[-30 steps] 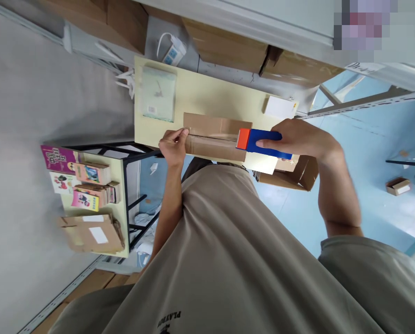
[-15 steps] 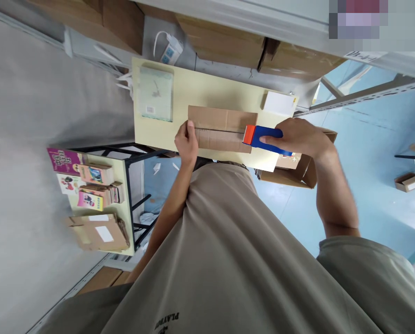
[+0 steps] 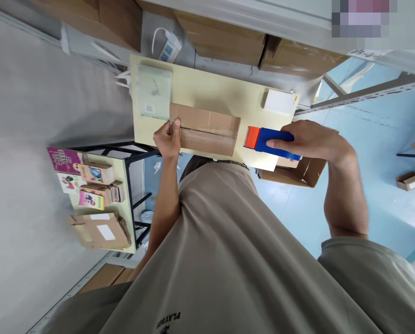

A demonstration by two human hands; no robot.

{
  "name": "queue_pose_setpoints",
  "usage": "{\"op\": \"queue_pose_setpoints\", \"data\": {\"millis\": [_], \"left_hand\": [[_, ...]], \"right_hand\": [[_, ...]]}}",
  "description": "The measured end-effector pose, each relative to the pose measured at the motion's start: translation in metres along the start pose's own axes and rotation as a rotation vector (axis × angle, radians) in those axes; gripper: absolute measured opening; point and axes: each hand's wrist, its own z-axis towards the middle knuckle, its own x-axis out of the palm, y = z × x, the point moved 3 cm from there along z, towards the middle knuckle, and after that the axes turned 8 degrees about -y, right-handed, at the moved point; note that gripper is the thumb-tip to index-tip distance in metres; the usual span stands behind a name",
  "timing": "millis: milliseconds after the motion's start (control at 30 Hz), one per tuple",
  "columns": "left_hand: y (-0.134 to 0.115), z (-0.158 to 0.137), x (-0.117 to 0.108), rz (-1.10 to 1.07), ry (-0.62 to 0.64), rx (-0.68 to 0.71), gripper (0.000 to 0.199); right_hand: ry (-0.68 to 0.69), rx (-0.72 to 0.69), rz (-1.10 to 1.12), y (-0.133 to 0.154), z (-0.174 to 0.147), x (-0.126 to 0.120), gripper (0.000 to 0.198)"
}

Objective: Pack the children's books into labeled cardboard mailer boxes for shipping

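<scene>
A brown cardboard box (image 3: 209, 124) lies on the cream tabletop (image 3: 207, 88), a seam running along its top between two flaps. My left hand (image 3: 168, 139) grips its left end, thumb on top and fingers over the side. In my right hand (image 3: 306, 139) is a blue tape dispenser (image 3: 275, 142) with an orange front. The dispenser's front end is a short gap to the right of the box and does not touch it.
A green-tinted flat packet (image 3: 154, 92) lies at the table's left, a white box (image 3: 279, 101) at its right. An open carton (image 3: 297, 176) stands below the right edge. Books (image 3: 98, 174) and flattened cardboard (image 3: 101, 230) rest on a side table.
The box has shifted left with my left hand. My right hand has drawn the tape dispenser slightly right, so a gap now separates it from the box.
</scene>
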Motion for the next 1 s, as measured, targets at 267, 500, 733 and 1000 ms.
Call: {"op": "queue_pose_setpoints", "data": {"millis": [267, 500, 733, 1000], "left_hand": [[0.008, 0.003, -0.004, 0.02, 0.007, -0.058, 0.074], [0.007, 0.009, -0.001, 0.062, -0.008, -0.033, 0.069], [0.007, 0.009, 0.001, 0.068, -0.024, -0.017, 0.07], [0.006, 0.012, 0.002, 0.065, -0.01, 0.013, 0.073]], "right_hand": [[0.081, -0.093, 0.028, -0.011, 0.01, 0.006, 0.073], [0.083, -0.046, -0.033, -0.024, 0.013, 0.01, 0.064], [-0.047, 0.099, -0.171, -0.009, 0.031, 0.046, 0.055], [-0.228, 0.2, -0.185, 0.038, 0.048, 0.095, 0.049]]}}
